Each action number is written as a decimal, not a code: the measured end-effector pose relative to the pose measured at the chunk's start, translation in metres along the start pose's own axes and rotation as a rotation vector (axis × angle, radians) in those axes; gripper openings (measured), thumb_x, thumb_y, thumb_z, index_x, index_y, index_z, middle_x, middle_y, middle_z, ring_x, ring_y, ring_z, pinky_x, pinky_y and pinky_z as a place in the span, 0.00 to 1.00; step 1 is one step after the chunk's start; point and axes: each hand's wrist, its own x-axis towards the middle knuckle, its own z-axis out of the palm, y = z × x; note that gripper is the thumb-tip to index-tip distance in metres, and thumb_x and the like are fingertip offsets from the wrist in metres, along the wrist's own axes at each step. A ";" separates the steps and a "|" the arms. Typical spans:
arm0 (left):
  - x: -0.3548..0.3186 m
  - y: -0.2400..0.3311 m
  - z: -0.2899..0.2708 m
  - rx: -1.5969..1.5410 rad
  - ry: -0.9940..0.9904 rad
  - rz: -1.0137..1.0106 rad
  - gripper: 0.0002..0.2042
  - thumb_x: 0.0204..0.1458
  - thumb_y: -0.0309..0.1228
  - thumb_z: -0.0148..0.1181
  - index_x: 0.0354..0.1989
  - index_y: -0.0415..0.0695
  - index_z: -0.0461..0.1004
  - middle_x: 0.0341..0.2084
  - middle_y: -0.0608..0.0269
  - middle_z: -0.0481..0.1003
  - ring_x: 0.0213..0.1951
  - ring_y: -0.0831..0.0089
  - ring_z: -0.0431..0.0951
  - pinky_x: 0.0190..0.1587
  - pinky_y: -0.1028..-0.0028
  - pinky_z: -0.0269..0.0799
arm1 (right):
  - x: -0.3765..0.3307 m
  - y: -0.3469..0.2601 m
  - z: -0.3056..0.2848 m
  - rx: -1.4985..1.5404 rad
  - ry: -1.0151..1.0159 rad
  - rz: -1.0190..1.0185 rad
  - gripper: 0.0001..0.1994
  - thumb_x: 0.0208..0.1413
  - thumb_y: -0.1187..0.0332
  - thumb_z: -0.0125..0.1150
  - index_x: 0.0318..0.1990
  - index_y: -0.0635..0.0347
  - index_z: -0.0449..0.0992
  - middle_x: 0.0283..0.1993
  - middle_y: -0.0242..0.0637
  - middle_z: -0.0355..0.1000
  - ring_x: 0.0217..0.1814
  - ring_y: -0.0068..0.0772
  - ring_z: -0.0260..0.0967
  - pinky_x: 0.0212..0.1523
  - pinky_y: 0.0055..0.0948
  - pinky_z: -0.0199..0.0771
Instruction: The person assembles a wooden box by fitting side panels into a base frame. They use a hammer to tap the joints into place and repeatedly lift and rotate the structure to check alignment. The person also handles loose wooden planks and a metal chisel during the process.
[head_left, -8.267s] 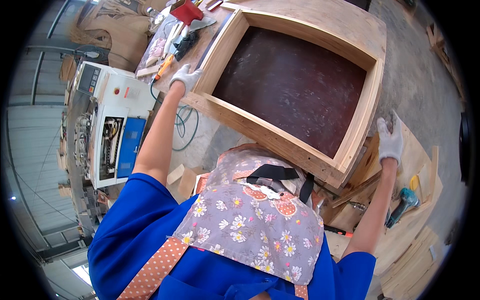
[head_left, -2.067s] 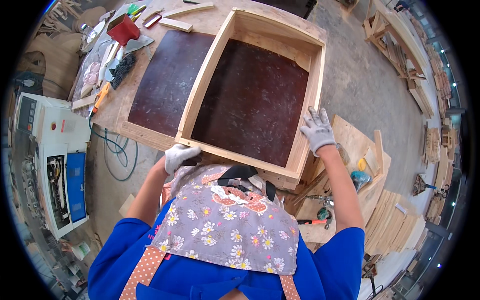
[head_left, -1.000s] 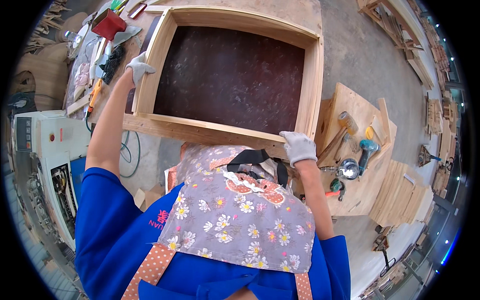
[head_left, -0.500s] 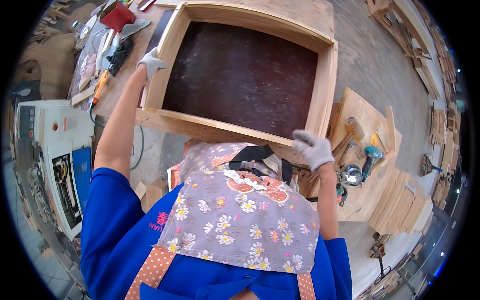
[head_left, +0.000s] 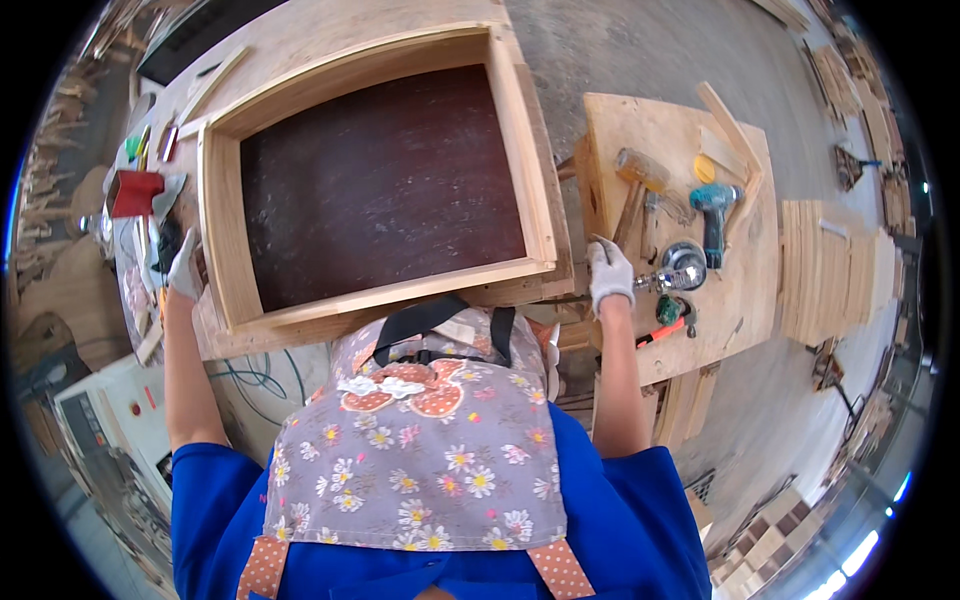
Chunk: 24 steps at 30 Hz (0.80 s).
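Machine: white, beyond the frame's near left corner (head_left: 120, 415).
Red box: on the bench, left of the frame (head_left: 135, 193).
Left hand: white-gloved, just beside the frame's left side, fingers pointing away from the wearer; whether it touches the wood I cannot tell (head_left: 184, 266).
Hose: dark green, in loose loops below the frame's near left part (head_left: 262, 382).
Bench: wooden, under the frame and showing past its far side (head_left: 300, 42).
Frame: pale wood, four-sided, lying flat on the bench between the hands (head_left: 223, 225).
Panel: dark brown, scuffed, showing inside the frame (head_left: 385, 185).
Apron: grey, flowered, worn over blue, on the frame's near side (head_left: 420, 450).
Right hand: white-gloved, off the frame's near right corner and apart from it, fingers bent at the side bench's edge; whether it grips anything I cannot tell (head_left: 610, 272).
Hands: well apart, one on either side of the frame.
Side bench: plywood, right of the frame (head_left: 740, 300).
Mallet: on the side bench, right of the frame, handle toward the right hand (head_left: 643, 170).
Drill: teal, farther right of the frame than the mallet (head_left: 714, 215).
Boards: stacked, farthest right of the frame (head_left: 835, 265).
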 end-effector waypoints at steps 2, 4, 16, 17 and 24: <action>0.001 -0.006 -0.021 -0.065 -0.051 0.102 0.23 0.55 0.50 0.48 0.53 0.50 0.68 0.41 0.67 0.76 0.42 0.75 0.75 0.47 0.71 0.69 | -0.003 -0.008 0.017 -0.056 -0.032 0.044 0.18 0.58 0.59 0.48 0.50 0.60 0.72 0.47 0.47 0.72 0.49 0.39 0.70 0.50 0.31 0.66; 0.007 -0.012 -0.027 -0.114 -0.072 0.151 0.26 0.55 0.49 0.50 0.57 0.47 0.64 0.48 0.63 0.72 0.49 0.68 0.72 0.52 0.67 0.66 | 0.011 0.001 0.037 -0.062 -0.067 0.037 0.23 0.60 0.53 0.41 0.51 0.60 0.69 0.51 0.51 0.69 0.55 0.51 0.64 0.55 0.37 0.62; -0.003 -0.010 -0.003 0.007 0.079 0.003 0.23 0.48 0.43 0.61 0.48 0.42 0.70 0.38 0.60 0.75 0.40 0.64 0.76 0.43 0.64 0.73 | 0.011 -0.027 0.063 -0.248 -0.036 0.287 0.23 0.60 0.52 0.33 0.42 0.57 0.75 0.45 0.50 0.71 0.50 0.54 0.66 0.51 0.45 0.65; 0.006 -0.013 -0.012 0.020 0.081 0.000 0.22 0.47 0.43 0.62 0.48 0.42 0.70 0.37 0.61 0.75 0.39 0.65 0.76 0.42 0.65 0.73 | 0.009 -0.030 0.064 -0.254 -0.044 0.287 0.23 0.60 0.52 0.33 0.41 0.57 0.75 0.45 0.50 0.71 0.50 0.54 0.66 0.50 0.45 0.65; 0.017 -0.030 -0.014 0.078 0.241 0.094 0.21 0.46 0.43 0.64 0.45 0.42 0.72 0.38 0.63 0.73 0.40 0.71 0.73 0.43 0.69 0.69 | 0.013 -0.029 0.070 -0.378 -0.025 0.144 0.17 0.58 0.60 0.37 0.36 0.57 0.74 0.43 0.51 0.72 0.49 0.52 0.68 0.48 0.44 0.68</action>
